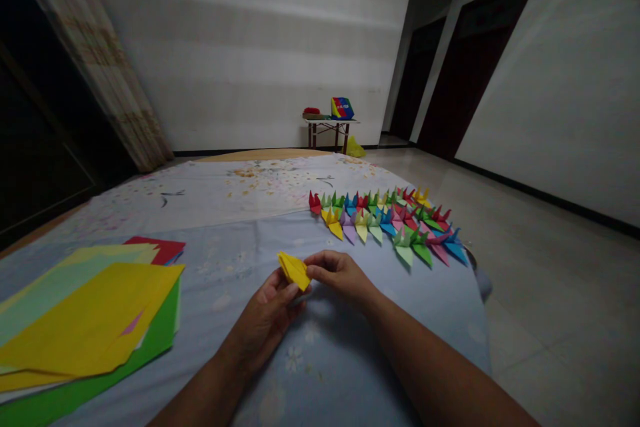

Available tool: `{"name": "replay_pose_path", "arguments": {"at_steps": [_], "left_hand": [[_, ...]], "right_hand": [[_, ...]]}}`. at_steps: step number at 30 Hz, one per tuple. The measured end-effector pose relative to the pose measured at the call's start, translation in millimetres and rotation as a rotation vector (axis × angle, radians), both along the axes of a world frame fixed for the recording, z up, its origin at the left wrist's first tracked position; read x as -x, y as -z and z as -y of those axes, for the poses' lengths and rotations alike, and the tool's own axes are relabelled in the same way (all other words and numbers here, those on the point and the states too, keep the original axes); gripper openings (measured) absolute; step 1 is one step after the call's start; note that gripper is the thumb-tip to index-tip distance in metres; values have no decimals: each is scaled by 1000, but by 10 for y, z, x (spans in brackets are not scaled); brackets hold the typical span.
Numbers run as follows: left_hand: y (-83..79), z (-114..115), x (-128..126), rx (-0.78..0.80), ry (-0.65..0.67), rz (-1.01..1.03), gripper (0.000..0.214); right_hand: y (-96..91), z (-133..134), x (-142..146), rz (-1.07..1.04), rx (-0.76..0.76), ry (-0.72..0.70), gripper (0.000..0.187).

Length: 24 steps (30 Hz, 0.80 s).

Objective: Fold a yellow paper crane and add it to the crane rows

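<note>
A small piece of folded yellow paper [295, 269] is held between my two hands, just above the blue flowered cloth. My left hand [274, 303] is closed on its lower left side, with the thumb on the near face and the fingers beneath. From the right, my right hand [343, 273] pinches the paper's edge between thumb and fingers. Beyond my right hand stand rows of folded paper cranes [363, 223] in many colours. Left of my hands lies a loose stack of coloured paper sheets [100, 320], a yellow one on top and green below.
The flowered tablecloth [225, 240] covers a round table, whose wooden edge [260, 154] shows at the back. A small side table [327, 123] by the wall bears a colourful box [342, 108]. A patterned curtain [95, 47] hangs at left; tiled floor [540, 280] lies right.
</note>
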<state>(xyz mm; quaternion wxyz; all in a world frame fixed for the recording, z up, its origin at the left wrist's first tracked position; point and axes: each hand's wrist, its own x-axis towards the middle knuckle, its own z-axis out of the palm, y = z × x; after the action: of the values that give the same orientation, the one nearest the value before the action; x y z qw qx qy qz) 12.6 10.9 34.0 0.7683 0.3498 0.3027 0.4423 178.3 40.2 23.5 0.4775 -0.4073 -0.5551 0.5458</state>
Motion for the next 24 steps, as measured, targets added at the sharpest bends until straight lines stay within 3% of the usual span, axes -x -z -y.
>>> {"name": "replay_pose_path", "arguments": {"at_steps": [12, 24], "left_hand": [[-37, 11, -1, -19, -46, -72, 41], [7, 8, -11, -26, -79, -103, 54]], "right_hand": [[-74, 47, -11, 266, -187, 107, 18], [-106, 89, -2, 344, -446, 176, 9]]}}
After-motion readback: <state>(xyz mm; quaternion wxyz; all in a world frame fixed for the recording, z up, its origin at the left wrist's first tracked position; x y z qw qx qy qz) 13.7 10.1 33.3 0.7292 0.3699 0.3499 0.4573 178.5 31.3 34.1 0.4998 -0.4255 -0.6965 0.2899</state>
